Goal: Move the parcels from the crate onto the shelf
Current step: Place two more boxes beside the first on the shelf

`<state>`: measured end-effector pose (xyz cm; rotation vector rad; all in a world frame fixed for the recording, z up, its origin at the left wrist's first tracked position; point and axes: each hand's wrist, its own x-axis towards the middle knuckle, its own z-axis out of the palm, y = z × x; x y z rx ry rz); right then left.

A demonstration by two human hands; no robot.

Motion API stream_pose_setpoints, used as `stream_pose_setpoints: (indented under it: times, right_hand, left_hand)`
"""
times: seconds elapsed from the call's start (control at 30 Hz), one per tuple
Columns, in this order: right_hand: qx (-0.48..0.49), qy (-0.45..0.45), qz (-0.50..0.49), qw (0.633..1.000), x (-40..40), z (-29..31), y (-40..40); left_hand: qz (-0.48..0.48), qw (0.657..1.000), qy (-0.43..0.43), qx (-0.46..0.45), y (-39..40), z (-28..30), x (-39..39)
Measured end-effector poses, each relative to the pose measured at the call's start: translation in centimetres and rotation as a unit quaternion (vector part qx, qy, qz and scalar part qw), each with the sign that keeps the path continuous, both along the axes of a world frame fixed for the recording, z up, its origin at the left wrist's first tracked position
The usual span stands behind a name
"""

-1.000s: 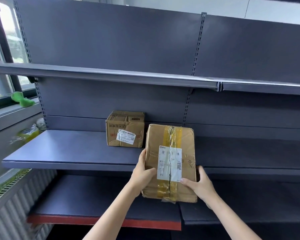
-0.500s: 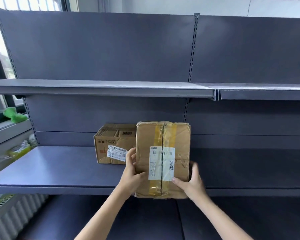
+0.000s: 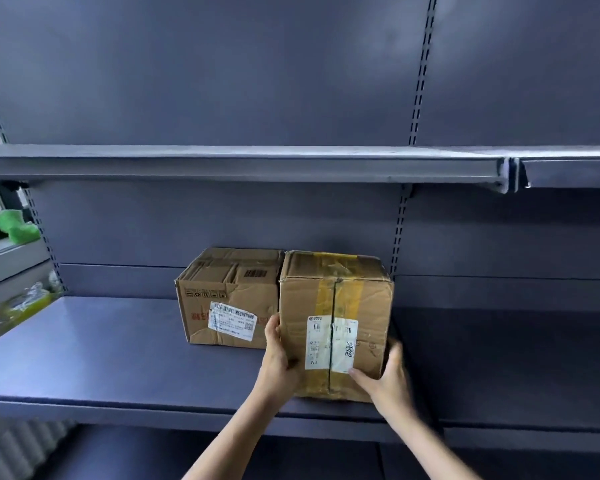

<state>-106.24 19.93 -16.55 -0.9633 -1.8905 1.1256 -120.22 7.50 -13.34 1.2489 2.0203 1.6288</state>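
Shelf (image 3: pixel 101 358), parcel (image 3: pixel 333 327) nr front edge

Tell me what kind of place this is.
Probably a shop or stockroom being stocked: dark grey metal gondola shelving with slotted uprights, mostly bare, and two brown taped cardboard parcels with shipping labels on it. A window sill sits at left.

A dark grey metal back panel (image 3: pixel 222 64) fills most of the frame. Slotted vertical uprights (image 3: pixel 419 81) run down it right of centre and along the left edge. At the far left edge, a window sill (image 3: pixel 11 252) admits daylight and carries a green object (image 3: pixel 14 225). At lower left, a ribbed white radiator (image 3: pixel 18 448) is visible.
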Motion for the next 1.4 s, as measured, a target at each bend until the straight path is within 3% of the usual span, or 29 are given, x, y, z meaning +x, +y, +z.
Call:
stream_pose_setpoints:
  times: [0.77, 1.4]
  right_hand:
    - [0.074, 0.025, -0.011, 0.997, -7.8, -2.2, 8.9]
    - [0.074, 0.023, 0.009, 0.997, -10.2, -1.9, 12.6]
  left_hand:
    - [0.192, 0.98, -0.04, 0.036, 9.6, -3.0, -3.0]
    - [0.194, 0.98, -0.026, -0.038, 13.2, -3.0, -5.9]
